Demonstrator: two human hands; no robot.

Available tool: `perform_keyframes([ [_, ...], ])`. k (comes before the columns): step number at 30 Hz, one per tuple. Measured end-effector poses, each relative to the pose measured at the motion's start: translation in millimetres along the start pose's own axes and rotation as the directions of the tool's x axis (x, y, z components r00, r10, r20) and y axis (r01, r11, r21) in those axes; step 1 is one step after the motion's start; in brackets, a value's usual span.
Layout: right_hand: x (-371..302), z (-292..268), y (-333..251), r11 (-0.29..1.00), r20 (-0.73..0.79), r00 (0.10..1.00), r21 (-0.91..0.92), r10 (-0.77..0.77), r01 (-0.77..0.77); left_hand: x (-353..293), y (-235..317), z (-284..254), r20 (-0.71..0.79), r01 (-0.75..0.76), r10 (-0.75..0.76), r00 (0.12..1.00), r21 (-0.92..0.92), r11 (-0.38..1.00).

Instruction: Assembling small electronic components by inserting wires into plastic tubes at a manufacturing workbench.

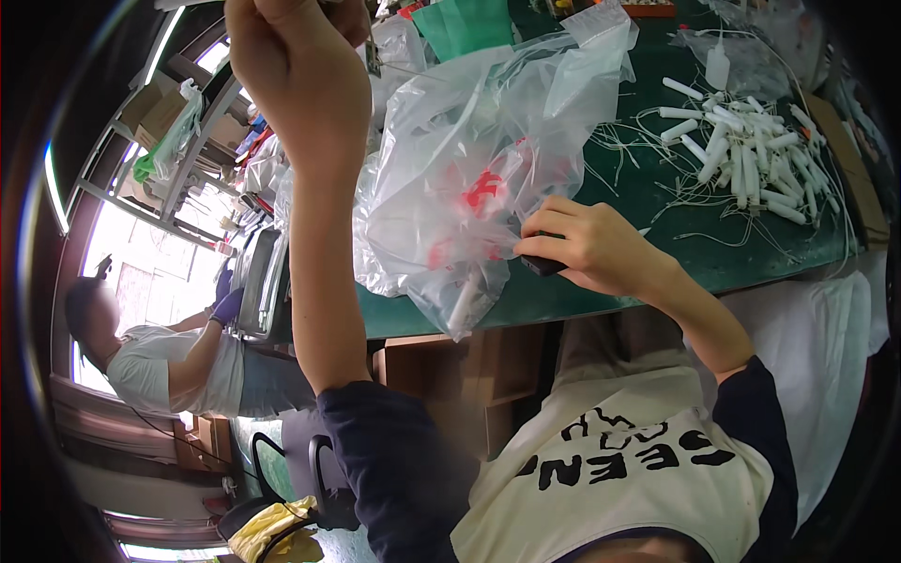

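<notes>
My left hand [305,80] is raised at the top edge, its fingers curled and partly cut off. What it holds, if anything, I cannot make out. My right hand [591,246] is closed around a small black object [542,266] at the near edge of the table, its kind mostly hidden by my fingers. Right beside it lies a clear plastic bag [413,202] with red print. A white tube-shaped piece [463,308] shows through the bag's lower corner. Farther right, a heap of white cylinders with thin cables [746,159] lies loose on the table.
The green table [619,202] carries a green bag [462,28] at the back and a cardboard box side [849,155] at the right. Cardboard boxes [441,375] stand under it. At left are a person in purple gloves [178,357], shelving [178,174] and a chair [300,479].
</notes>
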State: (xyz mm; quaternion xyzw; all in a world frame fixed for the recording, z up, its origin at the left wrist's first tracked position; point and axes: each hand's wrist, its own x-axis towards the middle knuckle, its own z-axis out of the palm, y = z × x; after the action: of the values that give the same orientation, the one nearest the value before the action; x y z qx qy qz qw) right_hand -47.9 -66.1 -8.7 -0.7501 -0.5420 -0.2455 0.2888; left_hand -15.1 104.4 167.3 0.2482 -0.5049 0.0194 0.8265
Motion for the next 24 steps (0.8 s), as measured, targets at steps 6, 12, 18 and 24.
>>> perform_keyframes([
  [6, -2.2, -7.0, 0.6, 1.000, -0.031, 0.999, -0.007, 0.016, -0.016, -27.2, -15.4, -18.5, 0.263, -0.289, -0.166, 0.951, 0.943, -0.164],
  [12, -5.8, -9.4, 3.5, 1.000, -0.037, 0.999, -0.018, 0.025, -0.026, -34.2, -13.6, -22.9, 0.094, -0.173, -0.242, 0.966, 0.928, -0.330],
  [18, -5.8, -9.9, 3.2, 0.999, -0.035, 0.999, -0.021, 0.035, -0.036, -27.2, -4.0, -18.3, 0.015, -0.046, -0.136, 0.991, 0.974, -0.222],
  [24, -4.6, -7.6, 5.2, 0.997, -0.037, 0.998, -0.052, 0.056, -0.058, -28.0, -22.2, 10.5, -0.296, 0.234, -0.028, 0.955, 0.689, 0.686],
])
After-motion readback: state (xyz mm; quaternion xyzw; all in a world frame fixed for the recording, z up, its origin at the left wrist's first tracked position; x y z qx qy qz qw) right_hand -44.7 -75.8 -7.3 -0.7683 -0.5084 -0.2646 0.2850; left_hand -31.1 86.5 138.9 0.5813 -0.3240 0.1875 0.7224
